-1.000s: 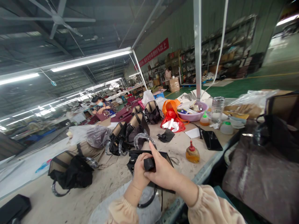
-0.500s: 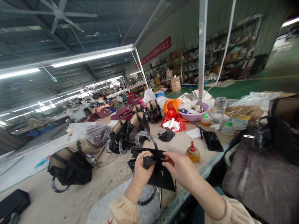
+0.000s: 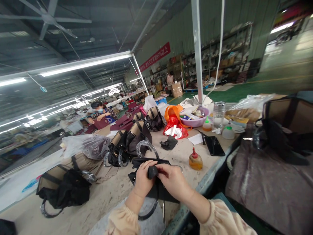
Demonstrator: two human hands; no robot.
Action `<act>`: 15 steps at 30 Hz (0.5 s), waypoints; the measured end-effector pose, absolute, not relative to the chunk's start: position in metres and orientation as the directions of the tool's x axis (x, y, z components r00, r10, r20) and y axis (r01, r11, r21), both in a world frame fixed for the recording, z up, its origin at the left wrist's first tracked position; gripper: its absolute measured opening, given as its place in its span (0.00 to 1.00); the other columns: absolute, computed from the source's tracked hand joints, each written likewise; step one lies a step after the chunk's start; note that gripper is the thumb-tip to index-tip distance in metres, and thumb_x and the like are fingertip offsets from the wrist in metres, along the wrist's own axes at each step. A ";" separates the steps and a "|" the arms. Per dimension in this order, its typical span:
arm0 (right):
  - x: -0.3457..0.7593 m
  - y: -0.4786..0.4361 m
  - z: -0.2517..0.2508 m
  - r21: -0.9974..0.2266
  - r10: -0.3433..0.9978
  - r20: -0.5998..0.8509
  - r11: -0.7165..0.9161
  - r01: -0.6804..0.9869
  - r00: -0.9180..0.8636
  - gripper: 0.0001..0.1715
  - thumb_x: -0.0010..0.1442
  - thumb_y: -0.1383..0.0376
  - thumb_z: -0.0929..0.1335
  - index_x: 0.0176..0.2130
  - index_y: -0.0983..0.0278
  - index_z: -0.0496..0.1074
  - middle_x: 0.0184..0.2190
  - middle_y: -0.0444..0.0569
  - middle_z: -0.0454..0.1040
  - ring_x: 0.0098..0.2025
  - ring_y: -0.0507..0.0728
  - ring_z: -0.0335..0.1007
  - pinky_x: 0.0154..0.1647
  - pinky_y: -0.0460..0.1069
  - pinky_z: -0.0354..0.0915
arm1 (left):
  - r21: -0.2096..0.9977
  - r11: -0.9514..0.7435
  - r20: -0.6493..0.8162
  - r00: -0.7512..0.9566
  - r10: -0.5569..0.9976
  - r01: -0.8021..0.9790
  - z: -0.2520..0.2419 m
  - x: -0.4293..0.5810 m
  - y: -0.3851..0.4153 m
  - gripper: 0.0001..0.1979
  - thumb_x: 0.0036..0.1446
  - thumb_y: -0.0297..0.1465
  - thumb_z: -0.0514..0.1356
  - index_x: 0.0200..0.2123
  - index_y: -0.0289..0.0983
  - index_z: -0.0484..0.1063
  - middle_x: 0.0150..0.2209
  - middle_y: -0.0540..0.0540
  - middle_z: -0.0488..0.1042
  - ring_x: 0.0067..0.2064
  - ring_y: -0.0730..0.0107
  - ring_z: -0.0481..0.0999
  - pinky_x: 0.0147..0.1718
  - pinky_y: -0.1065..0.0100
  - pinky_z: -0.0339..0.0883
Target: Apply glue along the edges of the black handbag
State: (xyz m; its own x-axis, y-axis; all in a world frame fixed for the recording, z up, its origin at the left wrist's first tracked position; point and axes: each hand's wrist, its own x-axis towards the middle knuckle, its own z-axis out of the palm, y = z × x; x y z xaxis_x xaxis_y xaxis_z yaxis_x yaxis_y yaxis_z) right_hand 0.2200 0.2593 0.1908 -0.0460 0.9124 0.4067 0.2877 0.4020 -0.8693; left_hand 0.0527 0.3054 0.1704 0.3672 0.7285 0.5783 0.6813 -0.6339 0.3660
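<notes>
A black handbag [image 3: 166, 193] lies on the table right under my hands, its plastic-wrapped handle [image 3: 147, 143] arching up behind them and a second handle curving down in front. My left hand [image 3: 144, 179] is closed over the bag's upper edge and grips a small dark wad of cloth [image 3: 152, 172]. With thumb and fingertips pinched together, my right hand [image 3: 174, 180] takes hold of the same cloth from the right side. Much of the bag is hidden behind both hands.
More black handbags [image 3: 66, 187] stand at the left and behind. A bottle of amber liquid [image 3: 195, 160], a phone [image 3: 214, 146], a black scrap [image 3: 168, 142] and a purple basin [image 3: 195, 121] are to the right. A person [image 3: 101, 116] works farther back.
My right hand has left the bag's right top edge and moved left to the cloth in my left hand. The whole view has swung to the right.
</notes>
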 end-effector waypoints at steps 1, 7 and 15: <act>0.229 0.259 0.187 -0.873 0.909 0.417 0.409 0.265 -0.031 0.16 0.58 0.72 0.64 0.42 0.59 0.78 0.37 0.44 0.81 0.37 0.55 0.78 0.42 0.48 0.73 | 0.378 -0.638 0.570 0.374 0.731 0.671 0.174 0.053 0.308 0.21 0.48 0.19 0.55 0.44 0.39 0.75 0.44 0.43 0.78 0.47 0.59 0.76 0.49 0.54 0.69; 0.330 0.272 0.130 -0.852 0.777 0.474 0.286 0.438 0.414 0.20 0.63 0.55 0.64 0.49 0.63 0.71 0.43 0.55 0.77 0.40 0.59 0.76 0.44 0.55 0.73 | 0.453 -0.605 0.492 0.382 0.782 0.655 0.193 0.054 0.326 0.18 0.46 0.19 0.54 0.39 0.37 0.75 0.39 0.43 0.80 0.44 0.60 0.78 0.47 0.58 0.71; 0.392 0.301 0.024 -0.806 0.863 0.374 0.120 0.580 0.341 0.42 0.48 0.54 0.69 0.59 0.67 0.62 0.52 0.62 0.71 0.55 0.68 0.69 0.57 0.63 0.64 | 0.535 -0.515 0.341 0.386 0.857 0.670 0.198 0.046 0.354 0.13 0.51 0.23 0.55 0.38 0.35 0.76 0.35 0.45 0.81 0.38 0.62 0.79 0.42 0.61 0.71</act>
